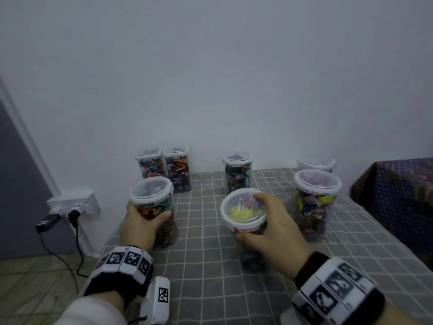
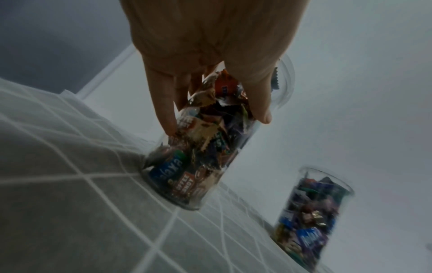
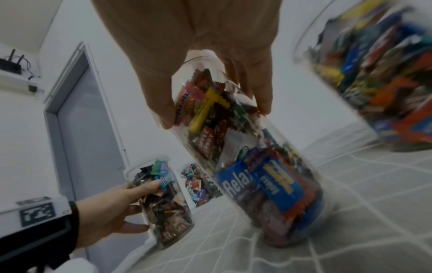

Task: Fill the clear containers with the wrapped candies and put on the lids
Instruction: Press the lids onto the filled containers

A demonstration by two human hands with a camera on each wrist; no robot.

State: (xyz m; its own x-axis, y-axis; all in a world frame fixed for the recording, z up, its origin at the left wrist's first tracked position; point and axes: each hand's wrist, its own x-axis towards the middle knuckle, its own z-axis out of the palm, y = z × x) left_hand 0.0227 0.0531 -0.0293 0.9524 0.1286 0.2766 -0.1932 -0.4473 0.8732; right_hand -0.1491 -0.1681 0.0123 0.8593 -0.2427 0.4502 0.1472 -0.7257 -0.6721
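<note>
A grey checked tablecloth (image 1: 210,266) fills the lower half of the head view and serves as the work surface, with filled, lidded containers parked along the wall at the frame's middle, probably set back there to keep the near area free: two square ones (image 1: 164,168) left of centre, a round one (image 1: 237,171) at centre, and another (image 1: 316,163) to the right, partly hidden. A larger round container (image 1: 315,202) stands at centre right, lid on, packed with wrapped candies. At lower centre the right hand (image 1: 274,228) grasps a round container (image 3: 257,166) just under its lid (image 1: 243,208), thumb on the near side and fingers curled over the far rim; the right wrist view shows it leaning, its base near or on the cloth, though blur hides whether it touches. That high grip likely suits lifting or shifting it. At centre left the left hand (image 1: 140,227) wraps the wall of another lidded container (image 1: 154,207), which stands upright on the cloth in the left wrist view, seemingly steadied near the table's edge. A wall socket (image 1: 75,202) with plugs sits at the left.
</note>
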